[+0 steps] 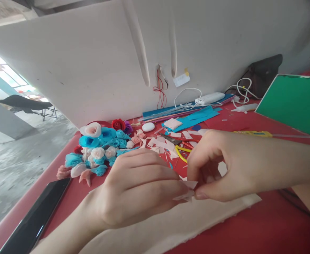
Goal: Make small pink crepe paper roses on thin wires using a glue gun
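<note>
Both hands meet low in the middle over a red table (250,229). My left hand (139,187) is curled, and its fingertips pinch a small pale pink paper piece (188,190). My right hand (218,165) pinches the same piece from the right, thumb underneath and fingers bent over it. Under the hands lies a long strip of pale pink paper (170,222). Just behind the hands sit scissors with red and yellow handles (180,146) among pink paper scraps (162,144).
A heap of blue, white, pink and red paper flowers (99,148) lies at the left. A dark phone (35,218) rests near the left table edge. Blue paper sheets (194,118), a white power strip (210,98) with cables and a green board (295,102) stand behind.
</note>
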Tool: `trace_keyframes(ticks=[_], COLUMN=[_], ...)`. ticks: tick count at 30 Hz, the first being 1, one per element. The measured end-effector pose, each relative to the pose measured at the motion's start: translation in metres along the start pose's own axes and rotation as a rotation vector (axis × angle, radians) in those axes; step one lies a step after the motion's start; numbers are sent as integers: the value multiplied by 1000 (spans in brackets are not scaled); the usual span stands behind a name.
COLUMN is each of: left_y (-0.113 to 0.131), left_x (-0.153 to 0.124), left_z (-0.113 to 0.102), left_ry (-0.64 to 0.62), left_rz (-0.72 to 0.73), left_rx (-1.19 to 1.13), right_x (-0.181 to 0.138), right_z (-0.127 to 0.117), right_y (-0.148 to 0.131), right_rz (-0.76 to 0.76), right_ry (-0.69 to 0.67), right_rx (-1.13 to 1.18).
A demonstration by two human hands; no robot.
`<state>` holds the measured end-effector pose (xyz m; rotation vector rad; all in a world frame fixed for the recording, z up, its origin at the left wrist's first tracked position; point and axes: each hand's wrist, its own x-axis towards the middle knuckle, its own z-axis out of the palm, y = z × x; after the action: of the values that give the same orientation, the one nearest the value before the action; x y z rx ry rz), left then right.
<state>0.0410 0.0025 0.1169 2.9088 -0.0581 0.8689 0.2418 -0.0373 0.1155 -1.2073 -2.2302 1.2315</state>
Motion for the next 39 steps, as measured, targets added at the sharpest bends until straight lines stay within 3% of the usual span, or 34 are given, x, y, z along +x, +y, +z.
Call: trace_keyframes(ticks=[7, 12, 18, 26, 39], left_y=[0, 0, -2, -4, 1], left_x=[0, -4, -1, -1, -6], left_z=[-1, -4, -5, 2, 5], left_ry=[0, -12, 5, 178, 232], left_rz=[10, 6, -17, 6, -224], left_rx=[26, -4, -103, -141, -157], right_x=[1, -2, -6, -5, -5], right_z=[-1, -4, -1, 4, 15], right_y=[-2, -8, -3, 0, -5], right_rz=[-62, -58, -47, -108, -171], right_ry=[45, 6, 99, 174, 360], right_rx=[-50, -121, -225, -278, -438])
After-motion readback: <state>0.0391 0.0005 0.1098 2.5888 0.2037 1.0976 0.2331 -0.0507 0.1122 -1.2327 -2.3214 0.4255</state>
